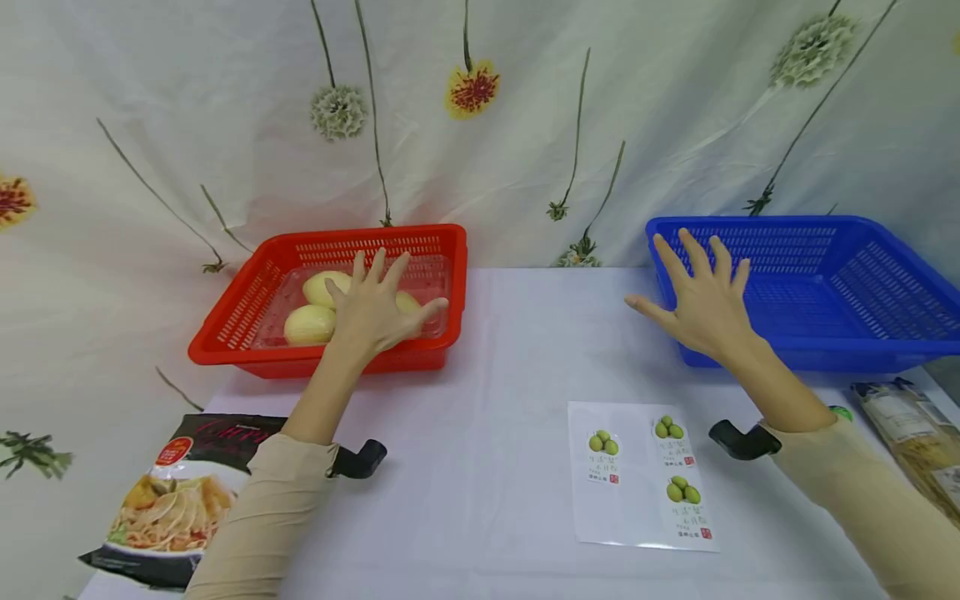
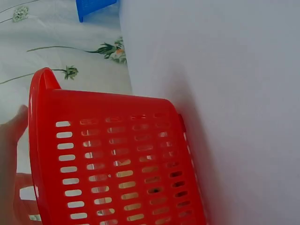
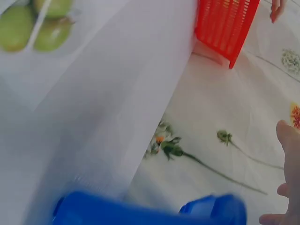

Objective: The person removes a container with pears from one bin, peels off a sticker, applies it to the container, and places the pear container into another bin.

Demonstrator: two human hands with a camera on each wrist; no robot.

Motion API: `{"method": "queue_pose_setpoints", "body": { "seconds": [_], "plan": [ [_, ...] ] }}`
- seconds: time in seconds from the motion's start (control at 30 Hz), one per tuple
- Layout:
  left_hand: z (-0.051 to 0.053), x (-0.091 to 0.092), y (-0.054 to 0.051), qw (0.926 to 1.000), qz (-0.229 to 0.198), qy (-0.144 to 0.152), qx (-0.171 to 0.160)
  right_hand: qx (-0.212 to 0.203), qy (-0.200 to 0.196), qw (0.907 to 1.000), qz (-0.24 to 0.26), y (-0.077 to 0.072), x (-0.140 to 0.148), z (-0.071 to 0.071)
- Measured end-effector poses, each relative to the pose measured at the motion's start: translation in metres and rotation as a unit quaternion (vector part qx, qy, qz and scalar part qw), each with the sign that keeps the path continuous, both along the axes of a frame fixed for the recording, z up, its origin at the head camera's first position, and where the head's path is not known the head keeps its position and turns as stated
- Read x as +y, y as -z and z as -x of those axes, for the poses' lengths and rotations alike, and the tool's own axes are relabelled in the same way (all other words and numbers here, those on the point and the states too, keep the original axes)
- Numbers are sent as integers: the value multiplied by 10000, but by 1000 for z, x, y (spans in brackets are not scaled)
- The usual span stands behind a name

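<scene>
Fingers spread, my left hand (image 1: 378, 308) hovers over the front right part of a red basket (image 1: 262, 354). Inside that basket several pale yellow-green, rounded fruits or vegetables (image 1: 309, 325) lie in a clear plastic tray (image 1: 270, 321); the hand partly covers them. My right hand (image 1: 705, 304), also with spread fingers, is above the left side of a blue basket (image 1: 795, 354), which has nothing visible in it. Neither hand holds anything. In the left wrist view the red basket's slotted wall (image 2: 112, 154) fills the middle, with part of the left hand (image 2: 14, 164) beyond its rim.
A clear sheet (image 1: 622, 508) with several green-fruit stickers lies on the white table (image 1: 480, 467). At the left is a black noodle packet (image 1: 176, 508); at the right edge, a clear food packet (image 1: 911, 433). A flowered cloth (image 1: 525, 150) hangs behind.
</scene>
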State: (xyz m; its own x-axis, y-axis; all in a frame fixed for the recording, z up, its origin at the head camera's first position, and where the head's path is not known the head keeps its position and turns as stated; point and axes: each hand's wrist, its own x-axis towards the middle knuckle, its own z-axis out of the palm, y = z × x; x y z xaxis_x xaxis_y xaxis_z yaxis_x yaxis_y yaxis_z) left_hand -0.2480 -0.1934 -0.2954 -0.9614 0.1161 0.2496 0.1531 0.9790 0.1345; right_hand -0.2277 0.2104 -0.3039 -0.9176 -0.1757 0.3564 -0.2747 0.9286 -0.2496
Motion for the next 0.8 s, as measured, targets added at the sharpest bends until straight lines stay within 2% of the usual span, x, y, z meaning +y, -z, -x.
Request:
{"method": "queue_pose_setpoints", "body": {
  "seconds": [0.07,0.17,0.3,0.4,0.47,0.6,0.8],
  "plan": [
    [-2,-5,0,9999,-36,-91,108,11,-327,9990,319,-1,-10,4],
    [-4,-15,0,9993,-340,-103,142,-202,-953,9917,845,-5,-29,13],
    [-4,-31,2,9965,-837,-2,-77,-753,-1709,9739,1289,-13,-61,25],
    [-4,-41,2,9952,-949,21,-244,-1194,-2057,9603,1456,-21,-85,34],
    [-5,-45,1,9944,-977,7,-392,-1398,-2171,9539,1531,-24,-100,41],
    [-8,-50,-2,9914,-1110,-46,-688,-1604,-2186,9486,1633,-29,-130,52],
    [-8,-55,-4,9887,-1256,-100,-808,-1786,-2231,9399,1869,-35,-174,64]
  ]
}}
